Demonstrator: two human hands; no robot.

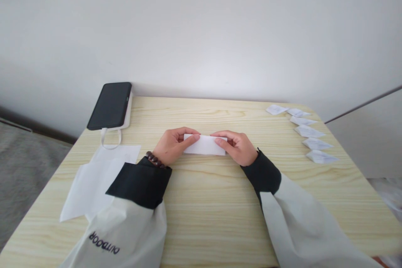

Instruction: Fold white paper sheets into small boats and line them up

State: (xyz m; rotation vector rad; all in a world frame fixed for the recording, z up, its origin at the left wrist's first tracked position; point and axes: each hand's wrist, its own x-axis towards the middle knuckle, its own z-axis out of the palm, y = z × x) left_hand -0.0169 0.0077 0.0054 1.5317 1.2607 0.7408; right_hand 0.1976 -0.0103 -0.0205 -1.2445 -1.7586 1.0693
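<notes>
A folded strip of white paper (205,145) is held just over the middle of the table, its long side running left to right. My left hand (173,144) pinches its left end, thumb in front and fingers behind. At the other end my right hand (237,146) grips it the same way, with the thumb near the upper edge. The fingers behind the paper are partly hidden. Whether the strip's lower edge touches the wood cannot be made out.
Several small folded paper boats (317,144) line the right side of the wooden table (213,217). White sheets (91,184) lie on the left, partly under my sleeve. A black tablet-like device (110,104) with a white cable (110,147) sits at the back left, near the wall.
</notes>
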